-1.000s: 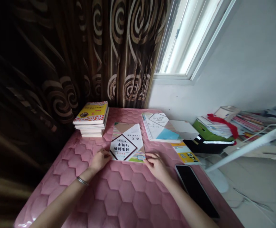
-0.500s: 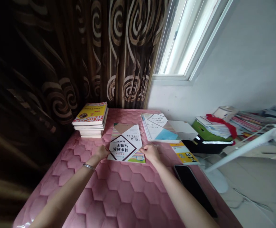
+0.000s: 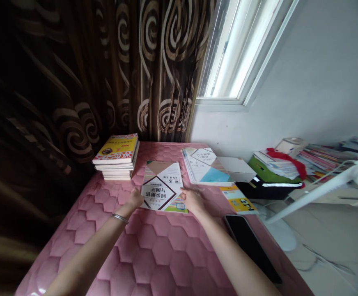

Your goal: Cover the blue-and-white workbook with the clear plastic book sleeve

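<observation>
A white workbook (image 3: 163,181) with a dark diamond outline and Chinese print lies on the pink quilted cover, its text upside down to me. My left hand (image 3: 135,198) is closed at its left edge near the lower corner, and a metal bangle circles that wrist. On the opposite edge, my right hand (image 3: 193,200) pinches the workbook between thumb and fingers. Several stacked books (image 3: 116,154), topped by a yellow and red one, stand to the left. Right of the workbook lie similar white workbooks (image 3: 205,164) with a blue patch.
A white box (image 3: 239,167) sits behind a yellow panda-printed booklet (image 3: 239,200). Nearer me on the right is a black flat device (image 3: 251,246). Beyond the edge are a white stand (image 3: 311,193) and a green container (image 3: 263,170) with papers. A dark patterned curtain (image 3: 148,74) hangs behind.
My left hand has shifted slightly right, closer against the workbook's edge. My right hand has moved a little along its edge. The workbook stays almost in place.
</observation>
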Available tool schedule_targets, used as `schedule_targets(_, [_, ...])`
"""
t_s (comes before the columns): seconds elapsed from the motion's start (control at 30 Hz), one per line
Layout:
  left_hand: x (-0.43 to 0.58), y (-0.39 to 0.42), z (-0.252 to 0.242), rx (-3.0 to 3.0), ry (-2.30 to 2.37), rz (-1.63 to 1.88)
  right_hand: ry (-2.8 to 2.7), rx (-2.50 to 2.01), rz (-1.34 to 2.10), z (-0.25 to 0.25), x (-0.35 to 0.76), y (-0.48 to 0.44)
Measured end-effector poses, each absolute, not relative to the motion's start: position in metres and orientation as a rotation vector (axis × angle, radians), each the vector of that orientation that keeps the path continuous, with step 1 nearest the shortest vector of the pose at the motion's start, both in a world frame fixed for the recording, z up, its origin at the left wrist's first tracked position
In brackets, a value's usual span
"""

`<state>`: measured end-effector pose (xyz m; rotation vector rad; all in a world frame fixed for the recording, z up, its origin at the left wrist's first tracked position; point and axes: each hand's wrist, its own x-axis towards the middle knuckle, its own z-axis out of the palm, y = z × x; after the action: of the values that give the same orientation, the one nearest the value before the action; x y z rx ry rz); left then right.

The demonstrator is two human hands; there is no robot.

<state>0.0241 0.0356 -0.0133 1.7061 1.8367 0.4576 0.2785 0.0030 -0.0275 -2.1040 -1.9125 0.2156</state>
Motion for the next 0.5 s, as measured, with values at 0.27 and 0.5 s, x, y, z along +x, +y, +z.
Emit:
schedule_targets(0.27, [-0.017, 0.018, 0.008, 1.559, 1.807, 0.375, -2.062, -1.905, 0.358, -0.015, 0.273, -0.024])
schedule_targets(0.5, [-0.081, 0.004, 0.021, 1.731, 1.314, 0.476, -1.841, -1.733, 0.3, -0.008, 0.287, 0.007])
